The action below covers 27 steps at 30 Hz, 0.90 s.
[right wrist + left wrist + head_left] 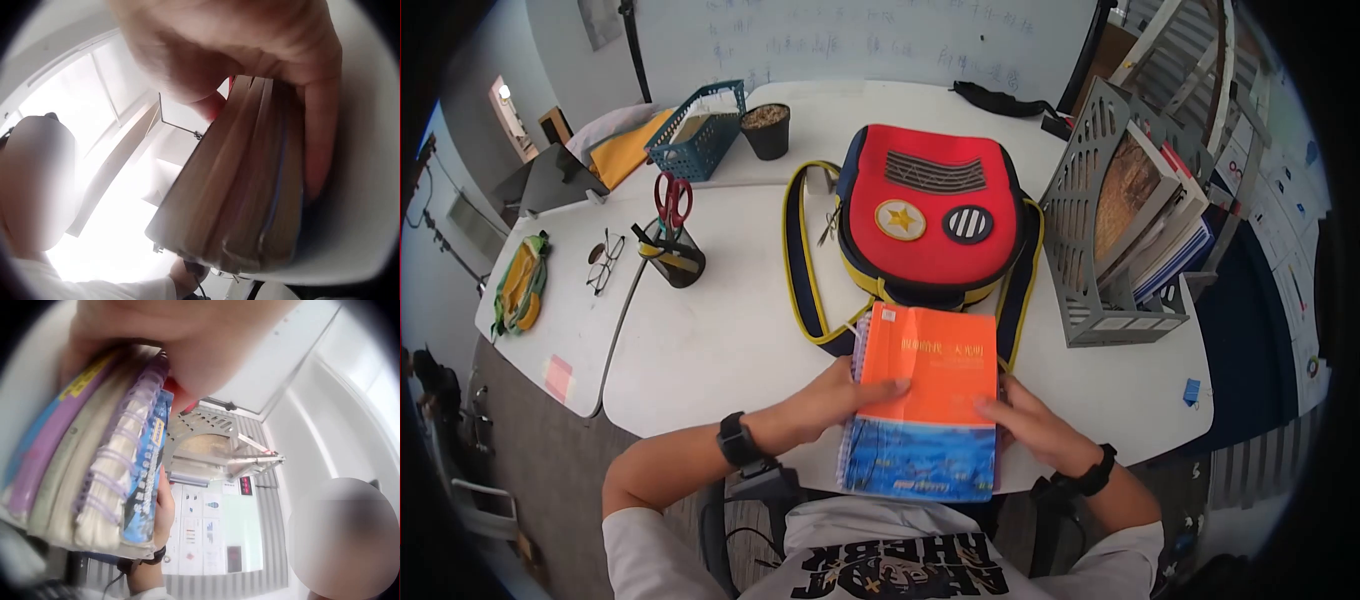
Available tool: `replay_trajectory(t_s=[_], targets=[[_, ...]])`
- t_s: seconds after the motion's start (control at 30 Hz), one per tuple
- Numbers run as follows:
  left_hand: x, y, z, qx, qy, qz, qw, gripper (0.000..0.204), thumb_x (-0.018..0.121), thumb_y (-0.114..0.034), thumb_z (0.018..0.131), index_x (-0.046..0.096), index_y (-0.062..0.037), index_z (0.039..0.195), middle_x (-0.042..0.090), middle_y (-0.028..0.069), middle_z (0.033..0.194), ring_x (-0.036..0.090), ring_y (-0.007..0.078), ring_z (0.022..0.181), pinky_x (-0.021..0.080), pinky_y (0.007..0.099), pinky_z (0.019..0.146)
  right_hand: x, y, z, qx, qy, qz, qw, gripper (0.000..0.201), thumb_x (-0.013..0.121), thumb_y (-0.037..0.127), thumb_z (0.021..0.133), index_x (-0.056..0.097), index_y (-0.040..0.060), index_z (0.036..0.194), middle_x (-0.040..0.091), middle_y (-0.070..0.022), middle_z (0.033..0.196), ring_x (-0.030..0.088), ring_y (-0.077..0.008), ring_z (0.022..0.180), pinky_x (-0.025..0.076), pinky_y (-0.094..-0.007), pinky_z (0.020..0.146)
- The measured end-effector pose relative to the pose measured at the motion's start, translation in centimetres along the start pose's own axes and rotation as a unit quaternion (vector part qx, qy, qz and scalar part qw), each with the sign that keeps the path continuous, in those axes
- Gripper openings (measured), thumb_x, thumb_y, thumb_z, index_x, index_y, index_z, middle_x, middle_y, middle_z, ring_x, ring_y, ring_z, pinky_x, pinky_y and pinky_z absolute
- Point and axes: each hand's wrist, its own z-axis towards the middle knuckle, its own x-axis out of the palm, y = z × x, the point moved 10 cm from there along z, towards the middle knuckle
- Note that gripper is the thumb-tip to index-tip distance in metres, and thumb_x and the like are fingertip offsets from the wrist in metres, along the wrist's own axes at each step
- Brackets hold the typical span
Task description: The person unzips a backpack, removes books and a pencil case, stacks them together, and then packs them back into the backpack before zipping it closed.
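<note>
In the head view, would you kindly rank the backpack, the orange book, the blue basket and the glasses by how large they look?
1. Backpack, largest.
2. Orange book, though it lies nearer the camera, which flatters it.
3. Blue basket, farther off, so it looks smaller than it may be.
4. Glasses, plainly smallest.

The white shirt [880,560] bears large black letters, seen upside down, too cut off to read surely; the orange book [925,385] carries a line of pale characters, too small to read; the whiteboard [850,40] holds faint handwriting, illegible; the red backpack [930,215] shows a star badge.
</note>
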Motion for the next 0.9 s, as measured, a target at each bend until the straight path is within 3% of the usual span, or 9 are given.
replay_trajectory(t_s=[0.27, 0.33, 0.4, 0.47, 0.53, 0.57, 0.63, 0.77, 0.9], targets=[[-1.7, -2.1, 4.7, -0.023, -0.035, 0.121, 0.992, 0.063, 0.062, -0.049, 0.089, 0.052, 0.0001, 0.127, 0.066, 0.0122, 0.111, 0.068, 0.0175, 0.093, 0.056, 0.0306, 0.079, -5.3, 2.6, 1.5, 0.001, -0.113, -0.177, 0.978, 0.062, 0.060, 0.037, 0.094, 0.038, -0.0090, 0.129, 0.059, -0.0177, 0.106, 0.061, -0.0226, 0.097, 0.049, -0.0332, 0.086], [-2.4, -2.1, 3.9, -0.140, -0.013, 0.298, 0.944, 0.069, 0.059, -0.056, 0.089, 0.054, 0.0025, 0.125, 0.068, 0.0142, 0.102, 0.070, 0.0218, 0.077, 0.056, 0.0303, 0.072, -5.9, 3.6, 1.0, 0.068, -0.104, -0.262, 0.957, 0.055, 0.061, 0.037, 0.093, 0.047, -0.0075, 0.123, 0.063, -0.0173, 0.097, 0.065, -0.0239, 0.087, 0.051, -0.0343, 0.080], [-3.4, -4.6, 2.8, -0.166, -0.032, 0.426, 0.889, 0.066, 0.059, -0.054, 0.089, 0.054, 0.0034, 0.123, 0.068, 0.0157, 0.099, 0.069, 0.0252, 0.070, 0.056, 0.0318, 0.069, -6.8, 8.6, 0.6, -0.084, -0.189, -0.485, 0.850, 0.037, 0.060, 0.032, 0.091, 0.059, -0.0019, 0.108, 0.065, -0.0177, 0.080, 0.065, -0.0305, 0.071, 0.051, -0.0388, 0.068], [-4.6, -5.7, 2.4, -0.189, -0.045, 0.550, 0.812, 0.064, 0.059, -0.051, 0.090, 0.054, 0.0044, 0.122, 0.068, 0.0173, 0.097, 0.068, 0.0287, 0.064, 0.055, 0.0333, 0.067, -6.8, 10.7, 2.0, -0.142, -0.202, -0.476, 0.844, 0.031, 0.060, 0.028, 0.090, 0.060, 0.0002, 0.104, 0.064, -0.0174, 0.079, 0.065, -0.0321, 0.073, 0.050, -0.0400, 0.067], [-4.5, -13.3, 2.0, 0.136, -0.232, 0.596, 0.757, 0.050, 0.061, -0.040, 0.091, 0.058, 0.0036, 0.115, 0.065, 0.0184, 0.091, 0.066, 0.0318, 0.070, 0.053, 0.0368, 0.065, -6.3, 13.0, 4.0, -0.216, -0.212, -0.502, 0.810, 0.024, 0.060, 0.021, 0.088, 0.060, 0.0031, 0.104, 0.064, -0.0170, 0.078, 0.064, -0.0347, 0.075, 0.048, -0.0421, 0.067], [-4.7, -13.4, 2.8, 0.139, -0.228, 0.599, 0.755, 0.050, 0.061, -0.040, 0.091, 0.058, 0.0036, 0.115, 0.065, 0.0184, 0.091, 0.066, 0.0318, 0.070, 0.053, 0.0368, 0.065, -6.0, 13.6, 5.4, -0.229, -0.212, -0.532, 0.787, 0.024, 0.060, 0.017, 0.088, 0.060, 0.0041, 0.108, 0.064, -0.0168, 0.078, 0.063, -0.0357, 0.076, 0.048, -0.0430, 0.067], [-1.6, -17.6, 0.5, 0.415, -0.312, 0.666, 0.535, 0.034, 0.065, -0.027, 0.088, 0.061, 0.0018, 0.106, 0.058, 0.0194, 0.090, 0.064, 0.0317, 0.082, 0.052, 0.0393, 0.068, -6.4, 14.6, 7.7, -0.244, -0.223, -0.480, 0.812, 0.029, 0.060, 0.016, 0.087, 0.058, 0.0043, 0.113, 0.064, -0.0158, 0.080, 0.064, -0.0349, 0.076, 0.048, -0.0428, 0.068], [-4.6, -20.8, 3.0, 0.386, -0.347, 0.635, 0.572, 0.024, 0.064, -0.020, 0.088, 0.064, 0.0002, 0.100, 0.052, 0.0198, 0.093, 0.061, 0.0321, 0.091, 0.051, 0.0397, 0.073, -6.8, 18.9, 8.6, -0.343, -0.280, -0.321, 0.837, 0.043, 0.060, 0.012, 0.086, 0.051, 0.0050, 0.127, 0.065, -0.0128, 0.080, 0.065, -0.0299, 0.076, 0.048, -0.0411, 0.067], [-9.4, -23.6, 3.9, 0.412, -0.403, 0.424, 0.698, 0.021, 0.060, -0.019, 0.091, 0.065, 0.0005, 0.098, 0.056, 0.0200, 0.091, 0.059, 0.0373, 0.081, 0.047, 0.0432, 0.072, -7.4, 18.5, 15.4, -0.298, -0.230, -0.403, 0.834, 0.035, 0.063, 0.027, 0.086, 0.063, 0.0022, 0.111, 0.066, -0.0113, 0.076, 0.068, -0.0225, 0.074, 0.051, -0.0337, 0.065]])
